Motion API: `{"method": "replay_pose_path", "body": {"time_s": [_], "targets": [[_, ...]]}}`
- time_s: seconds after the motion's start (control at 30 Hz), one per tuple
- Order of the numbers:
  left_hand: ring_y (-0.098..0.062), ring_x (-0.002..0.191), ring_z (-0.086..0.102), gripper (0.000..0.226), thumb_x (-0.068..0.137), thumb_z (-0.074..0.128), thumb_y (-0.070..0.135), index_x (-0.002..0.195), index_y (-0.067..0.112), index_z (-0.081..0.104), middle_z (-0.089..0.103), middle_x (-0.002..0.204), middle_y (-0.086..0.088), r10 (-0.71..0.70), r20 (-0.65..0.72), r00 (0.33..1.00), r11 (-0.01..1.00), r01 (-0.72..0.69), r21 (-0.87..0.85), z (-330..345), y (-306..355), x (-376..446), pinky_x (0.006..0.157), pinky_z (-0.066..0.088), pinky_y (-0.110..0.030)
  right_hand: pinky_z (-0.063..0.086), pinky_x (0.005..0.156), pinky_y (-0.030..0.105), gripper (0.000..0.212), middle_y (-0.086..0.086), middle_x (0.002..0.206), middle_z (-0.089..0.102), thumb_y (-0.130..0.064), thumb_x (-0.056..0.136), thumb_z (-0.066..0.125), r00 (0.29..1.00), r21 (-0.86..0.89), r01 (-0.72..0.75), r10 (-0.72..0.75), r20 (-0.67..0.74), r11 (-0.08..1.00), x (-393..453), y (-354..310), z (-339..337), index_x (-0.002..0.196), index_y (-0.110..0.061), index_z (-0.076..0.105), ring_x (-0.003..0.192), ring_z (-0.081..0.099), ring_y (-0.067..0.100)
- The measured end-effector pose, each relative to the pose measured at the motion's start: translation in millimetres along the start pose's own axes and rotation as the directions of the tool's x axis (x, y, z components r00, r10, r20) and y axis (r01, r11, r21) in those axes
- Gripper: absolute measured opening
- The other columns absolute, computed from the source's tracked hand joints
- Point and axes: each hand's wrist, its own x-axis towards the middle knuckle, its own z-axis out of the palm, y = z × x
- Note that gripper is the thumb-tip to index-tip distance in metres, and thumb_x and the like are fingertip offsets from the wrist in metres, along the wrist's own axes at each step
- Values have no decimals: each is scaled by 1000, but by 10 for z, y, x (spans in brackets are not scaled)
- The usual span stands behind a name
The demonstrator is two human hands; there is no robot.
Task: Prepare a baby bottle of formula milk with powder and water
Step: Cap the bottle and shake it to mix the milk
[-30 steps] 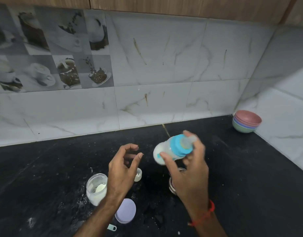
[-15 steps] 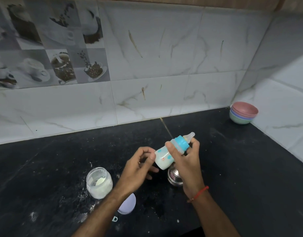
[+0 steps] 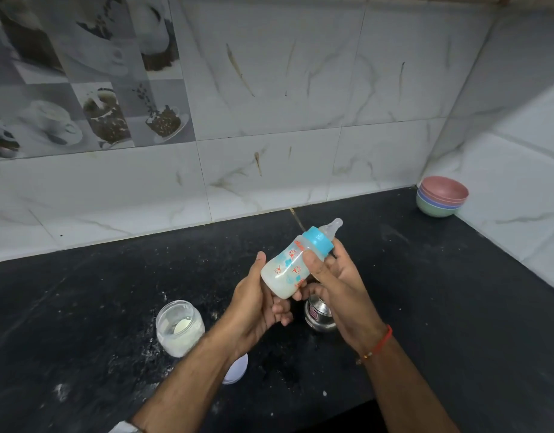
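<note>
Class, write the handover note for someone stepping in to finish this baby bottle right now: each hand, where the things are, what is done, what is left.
Right hand grips the baby bottle near its blue collar, tilted, teat up and to the right.
Left hand cups the bottle's base.
Open powder jar stands on the black counter to the left, its lid beside it; a steel cup sits under the right hand.
Done: milky liquid is inside, teat fitted.
Left: probably shake until mixed, close the jar, wipe the spilled powder.

stacked bowls (image 3: 442,196) sit in the black counter's (image 3: 456,292) far corner.
</note>
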Motion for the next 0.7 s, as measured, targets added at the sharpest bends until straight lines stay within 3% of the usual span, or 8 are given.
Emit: {"method": "replay_pose_path", "body": {"time_s": [0.1,0.2,0.27,0.37,0.5,0.63,0.7], "targets": [[-15,42,45,71,107,26,62,124,5,65,65,76,-21,-15,15,1000,998,14,68,-31,-5,5,44,44,-28,59,63,27,47,10,108,75,-23,89,71,999,-31,34,-35,-7,999,-8,-10,-2,132,-12,58,80,70,21],[-19,54,60,63,106,26,62,124,16,64,78,97,-10,155,-156,976,949,-102,300,-98,-30,54,48,46,-29,61,74,24,42,6,110,77,-7,85,77,983,-62,118,-126,-137,991,-3,-21,-1,124,-9,62,97,76,16],[-19,63,65,54,106,29,60,124,21,61,78,112,-3,277,-256,926,917,-175,359,-172,-32,86,49,47,-30,64,77,32,43,8,113,78,-21,82,78,978,-14,93,-94,-188,996,3,-29,-23,123,-12,66,103,76,19],[-20,65,65,50,106,32,59,121,21,61,76,116,-2,302,-324,897,929,-201,310,-262,19,99,51,48,-31,58,86,46,47,8,112,79,-41,83,72,972,102,-50,72,-225,994,21,-14,-69,122,-15,70,104,76,24],[-17,64,66,51,107,32,58,120,20,63,75,119,-1,309,-330,892,922,-195,335,-304,51,87,53,49,-32,57,85,48,44,9,114,78,-32,85,80,953,-6,-48,44,-298,999,65,52,-138,123,-14,68,102,76,22],[-18,66,66,52,108,31,57,121,18,63,74,120,-1,315,-332,889,913,-188,363,-299,18,93,55,49,-32,56,75,35,41,12,112,79,-40,96,66,928,326,-222,301,-218,919,56,71,-117,126,-11,68,88,74,18],[-18,65,66,53,108,31,57,120,18,63,74,120,-1,318,-332,888,912,-192,362,-290,-5,91,54,49,-31,59,73,33,45,13,109,78,-40,95,68,890,571,-283,433,-143,771,54,91,-45,126,-8,67,91,72,20]]}}
